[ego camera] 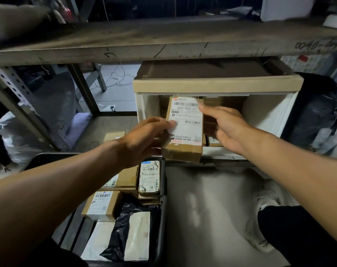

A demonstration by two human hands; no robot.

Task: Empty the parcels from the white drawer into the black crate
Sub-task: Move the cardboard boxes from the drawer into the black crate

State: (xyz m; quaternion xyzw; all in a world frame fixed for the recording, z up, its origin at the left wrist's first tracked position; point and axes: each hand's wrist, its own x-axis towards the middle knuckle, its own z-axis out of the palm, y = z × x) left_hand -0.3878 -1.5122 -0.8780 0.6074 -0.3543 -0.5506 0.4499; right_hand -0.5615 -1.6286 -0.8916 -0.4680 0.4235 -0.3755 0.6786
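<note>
A brown cardboard parcel [185,130] with a white shipping label is held upright in front of the open white drawer [267,116]. My left hand [144,139] grips its left edge, thumb on the label. My right hand [225,124] reaches past its right side into the drawer with fingers relaxed, one fingertip touching the parcel's top corner. More brown parcels [213,140] lie in the drawer behind it. The black crate [162,199] stands on the floor at lower left and holds several boxes and bags.
A thick grey shelf board [163,45] runs across just above the drawer. A perforated metal upright [15,97] stands at the left with plastic bags behind it. A black bag [318,112] sits right of the drawer. My white shoe [264,199] is on the floor at lower right.
</note>
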